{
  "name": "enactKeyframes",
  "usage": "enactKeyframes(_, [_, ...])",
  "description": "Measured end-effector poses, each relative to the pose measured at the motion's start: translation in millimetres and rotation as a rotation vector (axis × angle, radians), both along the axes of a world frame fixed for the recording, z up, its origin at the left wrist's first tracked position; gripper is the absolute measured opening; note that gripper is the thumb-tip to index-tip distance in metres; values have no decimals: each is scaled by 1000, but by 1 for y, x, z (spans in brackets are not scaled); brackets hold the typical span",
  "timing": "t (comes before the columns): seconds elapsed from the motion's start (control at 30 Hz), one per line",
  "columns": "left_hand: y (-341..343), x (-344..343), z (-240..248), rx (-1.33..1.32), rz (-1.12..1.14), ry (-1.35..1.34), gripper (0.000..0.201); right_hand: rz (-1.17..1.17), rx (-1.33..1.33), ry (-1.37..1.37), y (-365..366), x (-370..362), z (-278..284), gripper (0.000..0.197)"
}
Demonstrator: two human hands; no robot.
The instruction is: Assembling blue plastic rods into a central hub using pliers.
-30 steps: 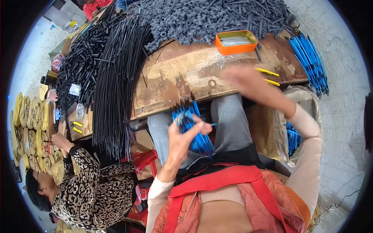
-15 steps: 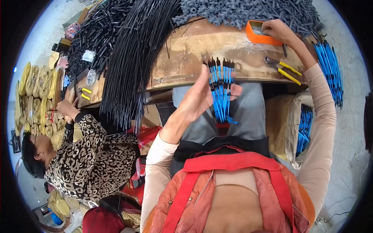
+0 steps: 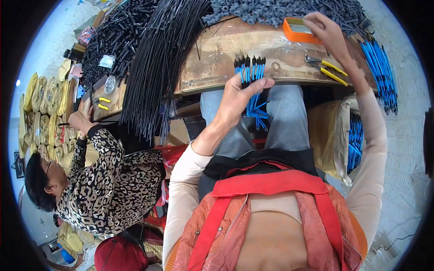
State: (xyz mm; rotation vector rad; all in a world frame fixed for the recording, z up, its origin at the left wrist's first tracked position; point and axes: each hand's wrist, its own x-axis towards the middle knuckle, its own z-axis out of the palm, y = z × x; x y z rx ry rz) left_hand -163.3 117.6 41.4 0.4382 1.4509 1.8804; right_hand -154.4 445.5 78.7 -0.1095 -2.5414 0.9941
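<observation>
My left hand (image 3: 239, 100) is closed round a bundle of thin blue rods with black tips (image 3: 257, 67), held above my lap near the table's front edge. The tips point away from me, and the lower ends hang below my fingers. At the far right, my right hand (image 3: 326, 30) is over the right end of a small orange box (image 3: 294, 36) with an open top. Its fingers are bent together. Whatever they may pinch is too small to make out.
Yellow-handled cutters (image 3: 332, 72) lie on the wooden table (image 3: 208, 63). Grey plastic parts (image 3: 271, 11) are heaped behind, long black rods (image 3: 153, 67) at left. More blue rods (image 3: 379, 74) and a sack (image 3: 332, 135) stand at right. A co-worker (image 3: 104, 180) sits at left.
My left hand has turned and its fingers have closed round the blue rods, which lay across the open palm before. My right hand has lifted out of the orange box.
</observation>
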Motion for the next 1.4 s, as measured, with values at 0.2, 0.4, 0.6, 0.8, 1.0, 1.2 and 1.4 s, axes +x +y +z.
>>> enactKeyframes(0.2, [-19,42,-50,-105,-38,-258,26,297,0,-82,-137,97,-24,29])
enactKeyframes(0.4, [-21,63,-55,-79,-41,-336,26,241,-116,-152,-154,123,-33,37])
enactKeyframes(0.6, [-14,98,-48,-100,-84,-303,26,214,-199,-84,-144,158,-35,30])
enactKeyframes(0.8, [-27,124,-48,-79,-95,-304,26,197,-160,-104,-161,187,-32,29])
enactKeyframes(1.0, [-29,127,-42,-63,-84,-338,25,207,-145,-85,-163,188,-29,28])
enactKeyframes(1.2, [-33,132,-37,-55,-93,-319,24,234,-47,-6,-166,189,-23,28])
enactKeyframes(1.4, [-35,131,-47,-75,-95,-289,25,300,424,152,-163,180,-10,31])
